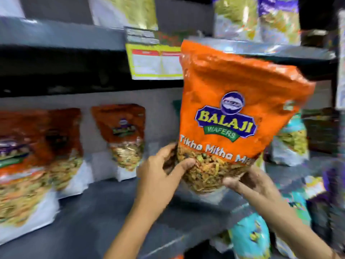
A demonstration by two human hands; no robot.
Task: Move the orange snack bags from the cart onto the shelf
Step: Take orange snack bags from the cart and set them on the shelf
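Note:
I hold a large orange Balaji snack bag (237, 109) upright in front of the shelf, its bottom just above the dark shelf board (104, 212). My left hand (164, 169) grips its lower left corner, thumb across the front. Under the bag's lower right corner, my right hand (248, 182) cups it. Three matching orange bags stand on the shelf: two overlapping at the far left (24, 165) (65, 143) and one further back (123, 135). The cart is out of view.
A yellow price tag (155, 60) hangs from the upper shelf's edge (56, 36). Green-and-purple bags (257, 19) stand on that upper shelf. Teal and green bags (291, 141) fill the shelf's right side, and more teal bags (250, 238) sit below.

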